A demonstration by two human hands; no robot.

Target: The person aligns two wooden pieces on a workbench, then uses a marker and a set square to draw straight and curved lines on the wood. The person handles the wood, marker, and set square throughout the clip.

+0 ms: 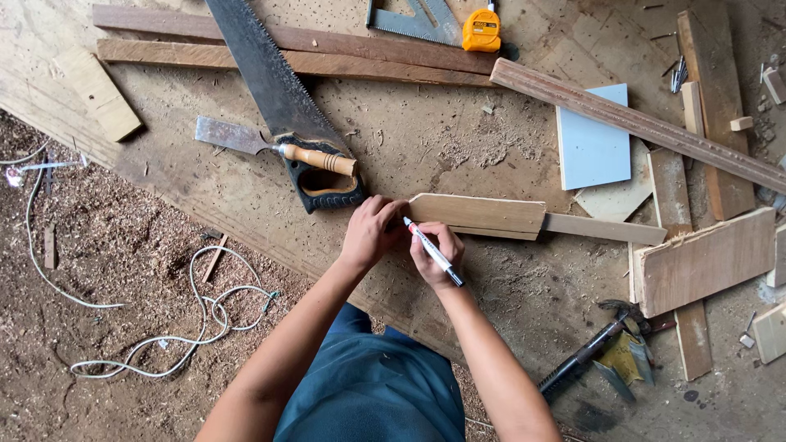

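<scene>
I am marking the left end of the shaped wooden piece (476, 214): my right hand (435, 255) pinches a marker pen (432, 251), my left hand (372, 232) presses closed on the wood. Next, I think, the tip must follow the edge steadily.

Even, soft daylight, sharp focus, perhaps slight edge distortion

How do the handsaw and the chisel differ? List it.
The handsaw has a broad, dark, toothed blade; the chisel has a short, narrow, plain one. The handsaw's grip is a black loop, the chisel's a straight wooden handle. The chisel's handle lies across the handsaw's grip. Both rest flat on the workbench, unheld.
</scene>
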